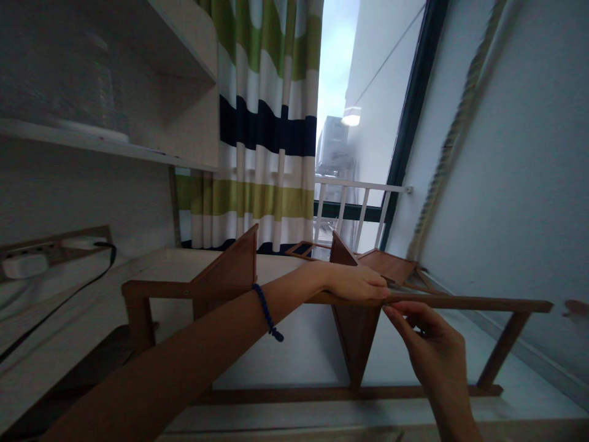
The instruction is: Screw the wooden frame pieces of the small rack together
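A brown wooden frame (469,302) lies on its side across the white surface, with shelf boards (232,264) set between its long rails. My left hand (352,281), with a dark blue beaded band around its wrist, grips the upper rail near the middle. Just right of it, my right hand (432,334) is closed in a pinch, thumb and finger against the rail's underside beside a middle board (354,344). Whatever sits between those fingertips is too small or hidden to make out.
More wooden pieces (389,265) lie behind the frame, below the window railing (363,186). A striped curtain (269,132) hangs at the back. To the left are a white shelf unit (193,123) and a power strip (50,248) with a black cable. A wall (519,202) bounds the right.
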`<state>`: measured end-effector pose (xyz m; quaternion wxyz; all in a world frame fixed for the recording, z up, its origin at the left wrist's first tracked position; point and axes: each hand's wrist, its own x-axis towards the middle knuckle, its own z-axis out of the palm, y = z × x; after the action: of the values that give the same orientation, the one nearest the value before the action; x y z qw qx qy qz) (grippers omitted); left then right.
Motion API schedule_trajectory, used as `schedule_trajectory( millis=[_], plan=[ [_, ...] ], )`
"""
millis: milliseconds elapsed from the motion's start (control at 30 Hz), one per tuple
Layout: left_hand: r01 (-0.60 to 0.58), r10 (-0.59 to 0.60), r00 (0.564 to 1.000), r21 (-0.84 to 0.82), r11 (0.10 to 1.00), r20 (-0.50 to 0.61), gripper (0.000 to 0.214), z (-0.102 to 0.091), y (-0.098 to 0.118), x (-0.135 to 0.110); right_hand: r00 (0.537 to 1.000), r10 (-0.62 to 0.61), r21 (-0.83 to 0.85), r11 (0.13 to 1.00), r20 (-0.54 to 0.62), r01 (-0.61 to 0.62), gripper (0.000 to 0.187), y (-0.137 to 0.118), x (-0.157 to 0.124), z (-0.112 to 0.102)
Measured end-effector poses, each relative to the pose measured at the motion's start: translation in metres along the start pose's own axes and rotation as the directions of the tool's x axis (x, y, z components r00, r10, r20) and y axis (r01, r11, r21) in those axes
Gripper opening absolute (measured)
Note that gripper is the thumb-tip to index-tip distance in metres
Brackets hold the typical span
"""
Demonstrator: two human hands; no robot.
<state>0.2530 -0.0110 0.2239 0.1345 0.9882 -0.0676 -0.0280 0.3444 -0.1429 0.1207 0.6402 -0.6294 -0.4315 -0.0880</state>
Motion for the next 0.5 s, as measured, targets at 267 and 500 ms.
schedule_trajectory(
  millis=[267, 500],
  plan=[
    [-0.004, 0.004, 1.0, 0.014, 1.0, -0.001, 0.029, 0.0, -0.002, 0.0, 0.999, 0.006, 0.065, 0.998, 0.039, -0.009, 0.025, 0.009, -0.004, 0.006],
    [-0.011, 0.011, 1.0, 0.029, 1.0, -0.005, 0.032, 0.003, -0.007, 0.004, 0.99, 0.045, 0.027, 0.998, 0.135, -0.049, 0.026, 0.019, -0.02, -0.007]
  ],
)
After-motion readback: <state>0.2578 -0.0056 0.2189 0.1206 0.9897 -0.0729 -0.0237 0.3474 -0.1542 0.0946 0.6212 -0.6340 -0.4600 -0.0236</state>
